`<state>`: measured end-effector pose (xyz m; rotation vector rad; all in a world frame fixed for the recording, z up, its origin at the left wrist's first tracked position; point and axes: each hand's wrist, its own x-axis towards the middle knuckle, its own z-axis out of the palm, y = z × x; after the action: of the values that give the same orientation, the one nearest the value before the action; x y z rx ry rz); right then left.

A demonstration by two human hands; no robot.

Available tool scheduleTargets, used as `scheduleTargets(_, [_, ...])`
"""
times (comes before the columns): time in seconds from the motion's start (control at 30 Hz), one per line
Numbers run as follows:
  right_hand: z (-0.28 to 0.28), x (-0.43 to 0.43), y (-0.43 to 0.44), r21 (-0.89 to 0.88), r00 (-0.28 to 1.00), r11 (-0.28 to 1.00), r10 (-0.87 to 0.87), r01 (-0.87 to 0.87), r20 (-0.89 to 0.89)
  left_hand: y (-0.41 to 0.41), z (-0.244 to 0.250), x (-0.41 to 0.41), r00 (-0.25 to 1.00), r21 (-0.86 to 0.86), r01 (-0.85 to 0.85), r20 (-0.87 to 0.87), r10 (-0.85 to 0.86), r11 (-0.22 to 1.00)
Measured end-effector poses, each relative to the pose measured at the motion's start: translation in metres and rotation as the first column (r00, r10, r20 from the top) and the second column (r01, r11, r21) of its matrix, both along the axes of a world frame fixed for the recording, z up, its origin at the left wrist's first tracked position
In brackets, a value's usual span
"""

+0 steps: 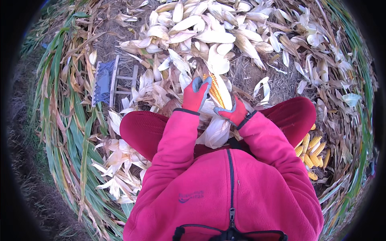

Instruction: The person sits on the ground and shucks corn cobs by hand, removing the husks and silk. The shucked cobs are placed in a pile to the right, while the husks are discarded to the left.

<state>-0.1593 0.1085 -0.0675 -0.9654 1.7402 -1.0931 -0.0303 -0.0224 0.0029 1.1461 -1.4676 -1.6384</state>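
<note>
An ear of corn [216, 92] lies tilted between my gloved hands, its yellow kernels bare on the left side and pale husk [224, 92] still covering the right side. My left hand [196, 93], in a red and grey glove, is at the upper left of the ear, fingers curled close to the kernels; whether they pinch a husk cannot be told. Around the lower end of the ear is my right hand [233, 112], in a matching glove, its thumb near the tip. Loose pale husks [214, 132] lie below the ear, in front of my body.
Unhusked ears [215, 36] are heaped ahead. Husked yellow ears [313, 152] lie beside my right knee. A wooden-framed seat with blue webbing [104, 82] stands at the left. Discarded husks [120, 168] lie by my left knee, and green and dry stalks [75, 144] curve around both sides.
</note>
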Motion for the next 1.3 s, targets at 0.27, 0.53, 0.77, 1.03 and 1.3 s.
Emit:
scheduleTargets(0.27, [0.042,0.018,0.001,0.088,0.990,0.993,0.084,-0.074,-0.113,-0.002,-0.014,0.005,0.957,-0.202,-0.285,0.005,0.291,0.937])
scheduleTargets(0.53, [0.036,0.009,0.004,-0.101,0.863,0.985,0.171,-0.140,0.474,0.004,-0.021,0.002,0.918,0.122,-0.275,-0.260,0.299,0.953])
scheduleTargets(0.77, [0.063,0.005,0.005,-0.056,0.705,0.979,0.179,-0.193,0.687,-0.001,-0.011,0.001,0.955,-0.103,-0.276,-0.143,0.260,0.956])
scheduleTargets(1.03, [0.062,-0.028,0.006,-0.135,0.684,0.843,0.506,-0.521,0.526,-0.012,0.039,0.024,0.964,-0.235,0.148,-0.181,-0.193,0.961])
scheduleTargets(1.3, [0.073,-0.038,0.000,-0.140,0.648,0.766,0.613,-0.627,0.452,0.001,0.022,0.010,0.467,0.274,0.455,-0.884,0.035,0.847])
